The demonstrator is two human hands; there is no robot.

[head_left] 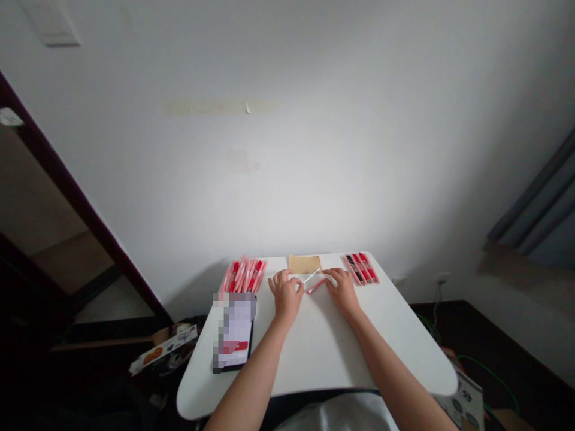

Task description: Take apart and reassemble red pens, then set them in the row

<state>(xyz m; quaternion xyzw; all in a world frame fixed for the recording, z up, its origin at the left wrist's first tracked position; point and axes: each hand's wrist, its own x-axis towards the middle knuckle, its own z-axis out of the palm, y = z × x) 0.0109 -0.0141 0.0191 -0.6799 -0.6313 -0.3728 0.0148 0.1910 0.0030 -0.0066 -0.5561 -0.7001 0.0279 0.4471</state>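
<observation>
At the far middle of the white table, my left hand [288, 294] has its thumb and index finger closed at the near end of a thin white stick [312, 275], which looks like a pen refill. Opposite it, my right hand [344, 292] has its thumb and forefinger at the upper end of a pinkish-red pen barrel [316, 286]. The barrel slants just below the white stick, close to the tabletop. Fine detail at the fingertips is too small to make out. Behind both hands lies a tan paper rectangle [305, 264].
A heap of pink and red pens [244, 275] is at the table's back left. Several pens, red and black, lie in a row [360, 268] at the back right. A phone [236, 332] rests by the left edge of the white table [323, 359]. The wall [314, 179] stands directly behind.
</observation>
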